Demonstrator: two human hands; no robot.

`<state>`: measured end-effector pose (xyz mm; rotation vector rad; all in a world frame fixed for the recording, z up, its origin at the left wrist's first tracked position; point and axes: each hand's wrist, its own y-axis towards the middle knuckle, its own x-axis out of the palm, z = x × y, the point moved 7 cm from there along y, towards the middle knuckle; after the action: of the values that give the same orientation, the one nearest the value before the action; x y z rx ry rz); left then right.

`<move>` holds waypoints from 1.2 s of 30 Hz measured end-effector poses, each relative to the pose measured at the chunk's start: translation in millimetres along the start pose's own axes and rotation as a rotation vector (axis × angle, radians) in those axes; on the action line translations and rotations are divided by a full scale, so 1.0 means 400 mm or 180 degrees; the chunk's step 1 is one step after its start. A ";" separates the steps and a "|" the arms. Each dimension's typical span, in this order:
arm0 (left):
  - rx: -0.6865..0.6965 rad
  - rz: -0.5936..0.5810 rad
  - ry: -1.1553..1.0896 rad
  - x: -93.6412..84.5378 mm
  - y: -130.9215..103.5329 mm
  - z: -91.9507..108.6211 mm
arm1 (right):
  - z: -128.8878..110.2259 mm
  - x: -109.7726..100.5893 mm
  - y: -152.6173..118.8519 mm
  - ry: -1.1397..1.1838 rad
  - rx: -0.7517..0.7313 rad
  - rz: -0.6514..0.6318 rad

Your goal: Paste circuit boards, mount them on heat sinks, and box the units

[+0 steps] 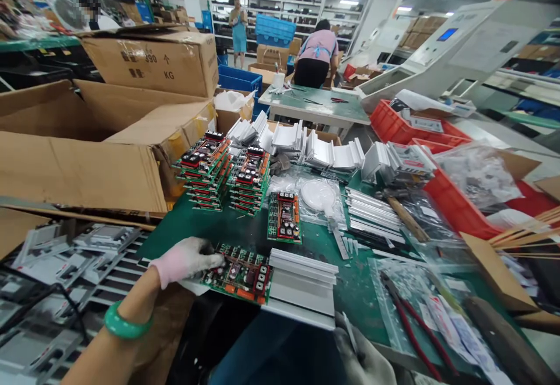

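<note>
Shelving, cartons and blue crates fill the workshop beyond the green table [245, 230], and two people are seen far off by another bench, well apart from the hands. The left hand [186, 259], in a pale glove with a green bangle [125, 324] on the wrist, is laid flat on the near end of a circuit board [240, 274]; its fingers are spread across the board rather than closed around it, seemingly so that the board is pinned against the table edge. This board is butted against a ribbed metal block [301, 286] lying just to the right of that hand, the two being touching and partly overhanging the table's near edge.

The right hand [365, 361], in a grey glove, is seen low at the bottom edge, below the metal block; a thin pale tip shows above it, but whether the hand is closed on it cannot be told.

Beyond the left hand, two stacks of boards [227, 172] are piled neatly, probably to be kept within reach, and a single board [284, 217] lies flat between them and the hands. Red-handled pliers [411, 329] rest on plastic bags to the right of the right hand. White metal blocks [315, 149] are lined up further back, beside red crates [455, 204].
</note>
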<state>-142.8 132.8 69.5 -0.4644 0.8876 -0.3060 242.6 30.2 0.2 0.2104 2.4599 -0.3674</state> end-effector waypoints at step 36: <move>0.2167 0.2235 0.1003 0.149 -0.069 0.145 | -0.115 -0.086 0.044 -0.1363 -0.1620 0.0661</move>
<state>-62.6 98.2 75.3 0.5408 1.1247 -0.0167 247.5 58.9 52.8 0.1476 2.0033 0.2804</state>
